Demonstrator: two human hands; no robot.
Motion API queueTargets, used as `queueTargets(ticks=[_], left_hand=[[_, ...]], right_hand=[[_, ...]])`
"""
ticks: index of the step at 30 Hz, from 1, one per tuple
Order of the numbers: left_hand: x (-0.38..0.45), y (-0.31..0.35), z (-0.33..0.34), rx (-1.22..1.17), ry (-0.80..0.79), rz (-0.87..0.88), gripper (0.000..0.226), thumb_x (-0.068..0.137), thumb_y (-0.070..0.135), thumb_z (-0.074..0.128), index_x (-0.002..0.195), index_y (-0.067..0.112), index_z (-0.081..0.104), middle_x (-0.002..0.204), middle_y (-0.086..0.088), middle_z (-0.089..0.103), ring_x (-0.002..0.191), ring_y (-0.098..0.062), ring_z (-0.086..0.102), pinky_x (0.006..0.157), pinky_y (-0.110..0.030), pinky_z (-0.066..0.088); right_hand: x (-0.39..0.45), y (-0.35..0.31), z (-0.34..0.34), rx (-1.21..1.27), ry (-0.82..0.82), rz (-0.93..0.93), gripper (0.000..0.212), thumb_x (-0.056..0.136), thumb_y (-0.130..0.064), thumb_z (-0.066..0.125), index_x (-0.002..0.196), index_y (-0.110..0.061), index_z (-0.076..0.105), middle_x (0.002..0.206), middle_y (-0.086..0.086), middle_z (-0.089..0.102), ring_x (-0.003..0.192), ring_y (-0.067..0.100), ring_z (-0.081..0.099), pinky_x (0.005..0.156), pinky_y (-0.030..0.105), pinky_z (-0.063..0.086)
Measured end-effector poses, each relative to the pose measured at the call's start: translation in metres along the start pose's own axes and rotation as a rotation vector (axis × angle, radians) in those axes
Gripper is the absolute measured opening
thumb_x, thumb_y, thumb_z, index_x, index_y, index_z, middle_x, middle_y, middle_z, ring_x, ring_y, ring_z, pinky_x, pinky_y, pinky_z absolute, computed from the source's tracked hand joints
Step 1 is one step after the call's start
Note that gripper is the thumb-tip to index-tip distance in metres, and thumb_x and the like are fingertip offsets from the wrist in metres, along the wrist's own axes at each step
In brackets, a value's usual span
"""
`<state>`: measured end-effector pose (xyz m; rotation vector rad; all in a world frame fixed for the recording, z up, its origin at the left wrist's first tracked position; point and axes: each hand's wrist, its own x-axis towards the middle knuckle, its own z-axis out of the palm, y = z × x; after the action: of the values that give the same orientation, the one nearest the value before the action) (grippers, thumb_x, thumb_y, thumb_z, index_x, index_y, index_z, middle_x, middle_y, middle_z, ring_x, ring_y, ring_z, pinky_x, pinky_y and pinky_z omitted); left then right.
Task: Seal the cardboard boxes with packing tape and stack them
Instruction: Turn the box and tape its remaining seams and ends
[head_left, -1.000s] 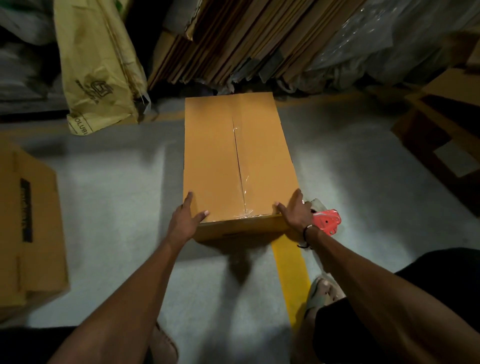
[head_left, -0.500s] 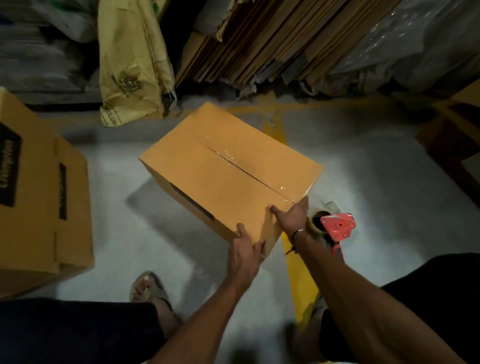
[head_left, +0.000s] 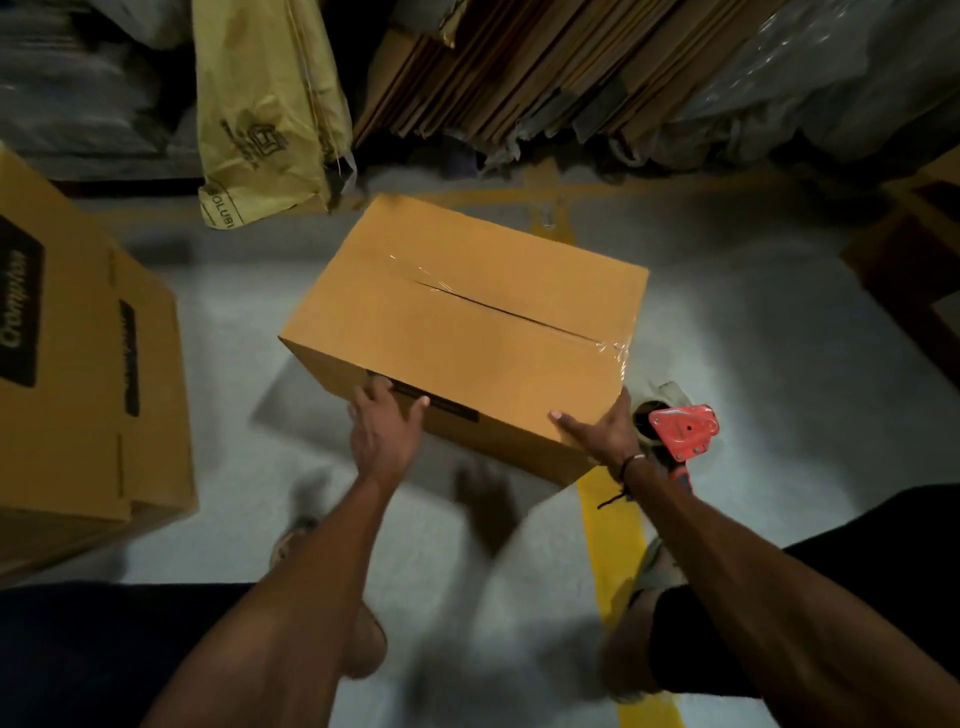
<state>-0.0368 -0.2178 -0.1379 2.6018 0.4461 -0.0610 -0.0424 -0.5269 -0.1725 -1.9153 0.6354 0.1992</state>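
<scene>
Looking down from the head camera, a pale grey floor (head_left: 218, 332) fills the frame, crossed by a yellow line (head_left: 618, 540) running from lower right toward the top centre. Flattened cardboard (head_left: 519, 67) leans along the top edge, a yellowish bag (head_left: 265, 114) sits at upper left, and clear plastic wrap (head_left: 810, 88) bunches at upper right. A printed box (head_left: 78, 374) stands at the left edge.

The taped box (head_left: 467, 332) sits at frame centre, turned at an angle, clear tape along its top seam. The left hand (head_left: 384, 431) lies with spread, nearly straight fingers against the box's near side, over a dark label. The right hand (head_left: 602, 431) cups the box's near right corner, thumb on top; it clasps the corner rather than closing round it. The hands are well apart. A red tape gun (head_left: 680, 431) lies on the floor just beside the right hand.
</scene>
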Motion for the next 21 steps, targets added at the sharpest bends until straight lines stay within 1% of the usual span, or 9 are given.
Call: queueTargets(ticks=[3,6,9,11,13,15,16,19,21], left_hand=[[0.032,-0.014,-0.015,-0.025,0.106,-0.146,0.068,0.088,0.058,0.073,0.130,0.013,0.046,0.137,-0.023,0.040,0.126,-0.043,0.041,0.092,-0.056,0.048],[0.062,-0.020,-0.027,-0.090,0.157,-0.251,0.084,0.079,0.065,0.078,0.140,0.021,0.041,0.150,-0.021,0.029,0.138,-0.043,0.030,0.102,-0.065,0.040],[0.087,-0.037,-0.032,-0.082,0.112,-0.273,0.096,0.070,0.074,0.080,0.147,0.034,0.039,0.162,-0.020,0.017,0.150,-0.043,0.014,0.112,-0.073,0.025],[0.098,-0.049,-0.034,-0.074,0.026,-0.289,0.102,0.066,0.078,0.081,0.150,0.039,0.038,0.164,-0.021,0.017,0.152,-0.046,0.015,0.116,-0.074,0.017],[0.102,-0.056,-0.036,-0.118,-0.048,-0.300,0.104,0.065,0.080,0.079,0.151,0.042,0.037,0.160,-0.020,0.024,0.147,-0.049,0.027,0.118,-0.068,0.025],[0.100,-0.057,-0.037,-0.146,-0.063,-0.291,0.103,0.066,0.079,0.078,0.152,0.042,0.037,0.156,-0.020,0.027,0.141,-0.051,0.033,0.113,-0.061,0.036],[0.097,-0.056,-0.036,-0.142,-0.059,-0.290,0.103,0.067,0.079,0.078,0.153,0.041,0.036,0.154,-0.021,0.027,0.139,-0.052,0.034,0.111,-0.060,0.038],[0.076,-0.053,-0.030,-0.100,-0.023,-0.304,0.103,0.067,0.082,0.075,0.151,0.038,0.037,0.150,-0.023,0.030,0.133,-0.053,0.039,0.106,-0.059,0.042],[0.055,-0.050,-0.020,-0.078,-0.002,-0.318,0.103,0.066,0.087,0.071,0.150,0.038,0.036,0.147,-0.022,0.031,0.128,-0.053,0.043,0.105,-0.059,0.043]], right_hand=[[0.039,-0.008,-0.021,-0.138,-0.066,-0.018,0.126,0.058,-0.051,0.097,0.154,-0.016,0.024,0.149,0.007,0.048,0.135,0.027,0.048,0.113,0.044,0.042],[0.084,-0.011,-0.034,-0.260,-0.122,-0.031,0.132,0.050,-0.065,0.094,0.153,-0.020,0.026,0.149,0.005,0.047,0.137,0.026,0.045,0.115,0.048,0.040],[0.111,-0.023,-0.042,-0.284,-0.165,-0.109,0.130,0.043,-0.074,0.089,0.149,-0.021,0.036,0.143,0.004,0.053,0.134,0.024,0.048,0.113,0.051,0.042],[0.114,-0.034,-0.046,-0.311,-0.158,-0.127,0.126,0.045,-0.071,0.088,0.149,-0.022,0.037,0.145,0.006,0.053,0.135,0.028,0.047,0.113,0.052,0.041],[0.110,-0.043,-0.046,-0.291,-0.105,-0.076,0.122,0.052,-0.063,0.092,0.154,-0.027,0.034,0.152,0.005,0.047,0.140,0.031,0.043,0.115,0.052,0.039],[0.101,-0.040,-0.047,-0.194,0.016,0.023,0.118,0.057,-0.054,0.096,0.155,-0.030,0.035,0.156,0.004,0.045,0.142,0.032,0.042,0.116,0.053,0.039],[0.094,-0.038,-0.046,-0.142,0.093,0.076,0.118,0.055,-0.055,0.096,0.154,-0.028,0.037,0.155,0.006,0.046,0.141,0.033,0.043,0.115,0.053,0.041],[0.066,-0.030,-0.036,-0.049,0.311,0.179,0.121,0.054,-0.070,0.090,0.148,-0.015,0.039,0.143,0.018,0.055,0.132,0.039,0.052,0.108,0.052,0.047],[0.055,-0.019,-0.019,0.068,0.343,0.218,0.121,0.055,-0.075,0.086,0.144,-0.006,0.041,0.136,0.021,0.061,0.128,0.041,0.057,0.107,0.051,0.047]])
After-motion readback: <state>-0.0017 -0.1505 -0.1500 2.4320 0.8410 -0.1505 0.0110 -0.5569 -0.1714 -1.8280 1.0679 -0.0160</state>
